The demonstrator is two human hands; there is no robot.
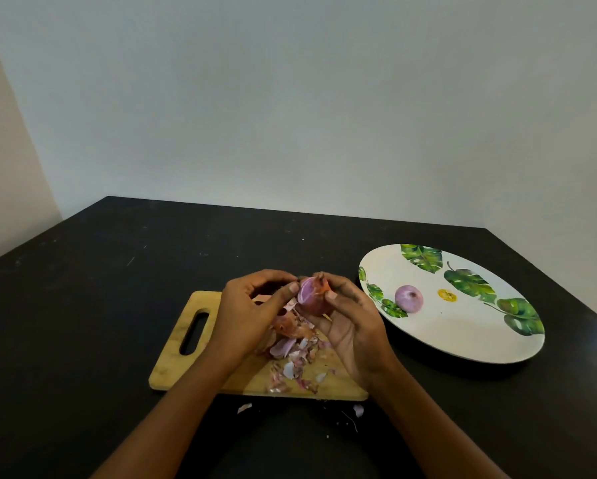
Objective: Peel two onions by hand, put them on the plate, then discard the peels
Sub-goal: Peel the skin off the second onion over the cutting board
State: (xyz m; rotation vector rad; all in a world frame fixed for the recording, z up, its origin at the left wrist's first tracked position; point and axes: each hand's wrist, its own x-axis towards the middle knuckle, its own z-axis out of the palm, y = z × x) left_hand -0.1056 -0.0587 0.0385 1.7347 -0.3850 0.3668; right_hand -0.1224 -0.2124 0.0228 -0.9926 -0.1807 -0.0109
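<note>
A partly peeled red onion [311, 296] is held above the wooden cutting board [176, 354]. My right hand [352, 326] grips it from the right and below, thumb on its side. My left hand [252, 312] has its thumb and fingertips curled against the onion's left side, at the edge of the skin. A peeled purple onion [408, 298] lies on the left part of the white leaf-patterned plate [463, 337]. A pile of onion peels [292, 354] lies on the board under my hands.
The board and plate sit on a black table [82, 305] against a pale wall. A few peel scraps [244, 407] lie on the table just in front of the board. The plate stands right of the board, close to the table's right edge.
</note>
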